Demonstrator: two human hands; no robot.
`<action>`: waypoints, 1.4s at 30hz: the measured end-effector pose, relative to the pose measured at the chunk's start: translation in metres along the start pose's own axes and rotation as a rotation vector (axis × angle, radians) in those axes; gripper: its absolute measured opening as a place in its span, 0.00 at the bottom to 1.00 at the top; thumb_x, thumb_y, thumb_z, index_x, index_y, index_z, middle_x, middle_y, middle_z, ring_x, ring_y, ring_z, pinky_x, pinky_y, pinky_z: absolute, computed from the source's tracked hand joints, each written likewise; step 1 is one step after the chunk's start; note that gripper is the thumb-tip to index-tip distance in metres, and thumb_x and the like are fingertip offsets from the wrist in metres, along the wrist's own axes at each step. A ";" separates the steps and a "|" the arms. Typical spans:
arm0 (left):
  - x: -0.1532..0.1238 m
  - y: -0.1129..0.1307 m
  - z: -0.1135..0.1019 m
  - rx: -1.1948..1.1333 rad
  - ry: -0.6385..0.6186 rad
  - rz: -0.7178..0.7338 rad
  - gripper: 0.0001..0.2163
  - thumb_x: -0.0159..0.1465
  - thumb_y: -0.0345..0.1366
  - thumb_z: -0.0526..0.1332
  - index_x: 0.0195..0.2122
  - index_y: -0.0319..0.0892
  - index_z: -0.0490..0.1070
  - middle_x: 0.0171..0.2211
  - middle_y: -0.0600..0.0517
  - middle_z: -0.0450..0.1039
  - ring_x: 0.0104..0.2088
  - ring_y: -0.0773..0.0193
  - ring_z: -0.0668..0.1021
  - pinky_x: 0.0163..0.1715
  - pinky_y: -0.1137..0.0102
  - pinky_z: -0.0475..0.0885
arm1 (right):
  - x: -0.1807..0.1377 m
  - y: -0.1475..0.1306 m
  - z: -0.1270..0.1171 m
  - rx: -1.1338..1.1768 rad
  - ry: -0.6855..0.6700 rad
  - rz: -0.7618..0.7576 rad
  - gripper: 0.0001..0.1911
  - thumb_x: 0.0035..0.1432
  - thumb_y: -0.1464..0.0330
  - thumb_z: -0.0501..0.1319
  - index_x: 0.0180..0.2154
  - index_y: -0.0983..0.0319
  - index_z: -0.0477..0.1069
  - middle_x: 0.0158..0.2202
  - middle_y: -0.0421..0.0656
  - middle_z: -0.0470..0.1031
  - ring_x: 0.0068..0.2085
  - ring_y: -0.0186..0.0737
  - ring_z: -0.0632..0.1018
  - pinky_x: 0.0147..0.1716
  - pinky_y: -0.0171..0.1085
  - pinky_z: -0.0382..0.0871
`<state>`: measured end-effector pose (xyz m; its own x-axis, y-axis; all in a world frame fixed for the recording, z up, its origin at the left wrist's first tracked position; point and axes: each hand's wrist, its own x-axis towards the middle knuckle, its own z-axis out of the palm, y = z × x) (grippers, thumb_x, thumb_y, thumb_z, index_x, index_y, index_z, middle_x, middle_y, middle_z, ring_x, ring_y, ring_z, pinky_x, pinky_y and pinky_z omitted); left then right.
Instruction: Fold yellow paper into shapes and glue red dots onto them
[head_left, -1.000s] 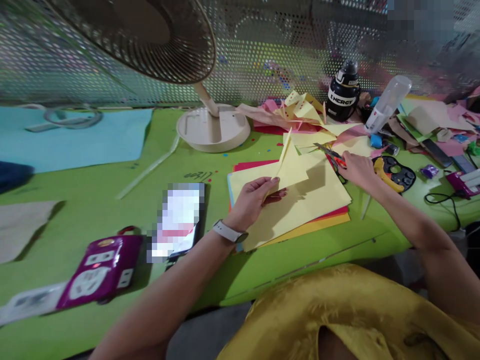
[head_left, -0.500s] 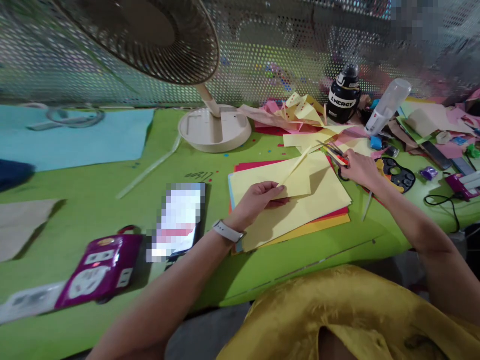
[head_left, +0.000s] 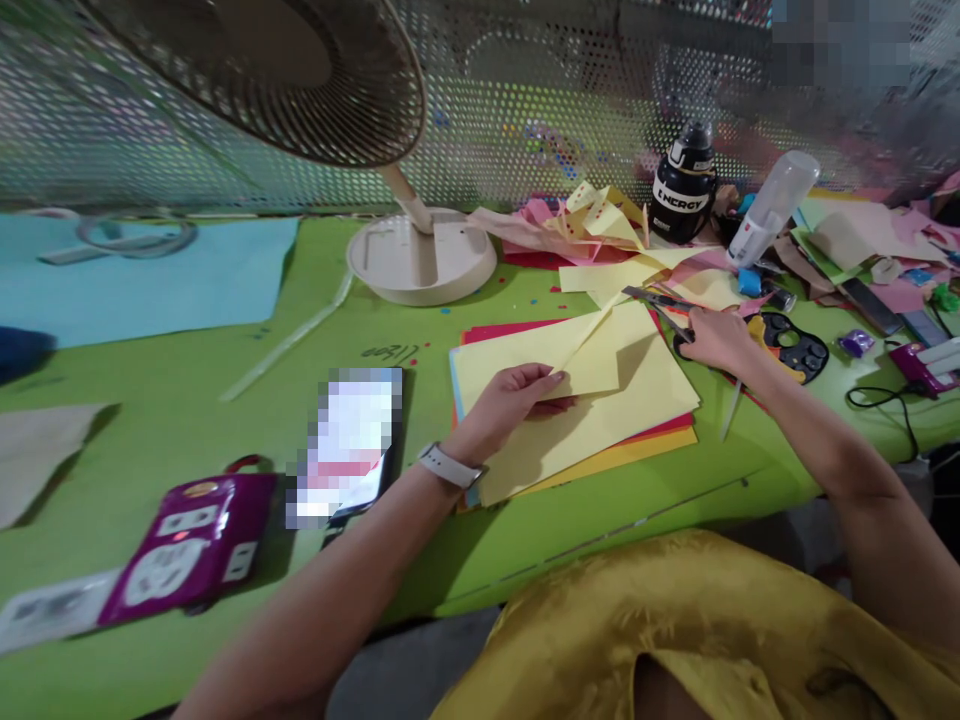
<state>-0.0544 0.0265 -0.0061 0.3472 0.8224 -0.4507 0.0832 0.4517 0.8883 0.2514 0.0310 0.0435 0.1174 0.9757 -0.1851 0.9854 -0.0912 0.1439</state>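
My left hand (head_left: 521, 392), with a white watch band on its wrist, pinches a folded piece of pale yellow paper (head_left: 592, 370) between thumb and fingers. The folded piece is raised above a stack of coloured sheets (head_left: 570, 460), with yellow on top and red, orange and blue edges showing below. My right hand (head_left: 716, 338) is closed on the handles of a pair of scissors (head_left: 660, 300). The scissors' blades point left, spread apart, near the stack's upper right corner. Fingers hide part of the handles.
A fan (head_left: 424, 255) stands behind the stack, beside paper scraps (head_left: 600, 225). A black bottle (head_left: 682, 190) and a clear bottle (head_left: 772, 210) are at the back right. A phone (head_left: 349, 440) and a purple power strip (head_left: 191, 545) lie left. A black-and-yellow object (head_left: 795, 345) lies near my right hand.
The scissors have turned in my right hand, and their blades now look wider apart. My left hand keeps its hold on the folded paper. The whole view has shifted slightly.
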 end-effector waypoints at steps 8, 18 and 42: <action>0.000 -0.001 0.001 -0.033 0.002 0.012 0.19 0.49 0.49 0.76 0.33 0.41 0.75 0.29 0.50 0.81 0.34 0.60 0.85 0.40 0.69 0.81 | 0.002 -0.006 -0.011 -0.045 -0.027 -0.006 0.25 0.57 0.65 0.60 0.54 0.69 0.68 0.51 0.61 0.78 0.51 0.61 0.79 0.43 0.47 0.69; -0.002 -0.001 0.000 -0.070 -0.006 0.017 0.21 0.49 0.51 0.76 0.33 0.42 0.74 0.29 0.51 0.81 0.33 0.60 0.85 0.37 0.72 0.79 | -0.007 0.025 -0.026 0.226 -0.056 -0.007 0.23 0.51 0.62 0.66 0.49 0.61 0.72 0.39 0.47 0.81 0.40 0.50 0.80 0.34 0.39 0.66; -0.006 0.002 0.005 -0.160 0.001 0.103 0.22 0.48 0.51 0.77 0.38 0.43 0.80 0.30 0.55 0.79 0.31 0.62 0.84 0.42 0.67 0.81 | -0.035 -0.050 0.019 1.333 -0.400 -0.073 0.18 0.36 0.73 0.73 0.35 0.63 0.76 0.32 0.40 0.79 0.32 0.32 0.78 0.35 0.34 0.76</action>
<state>-0.0513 0.0210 -0.0015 0.3455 0.8675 -0.3579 -0.1027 0.4141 0.9044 0.2003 -0.0027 0.0246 -0.1346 0.8847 -0.4464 0.3379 -0.3825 -0.8600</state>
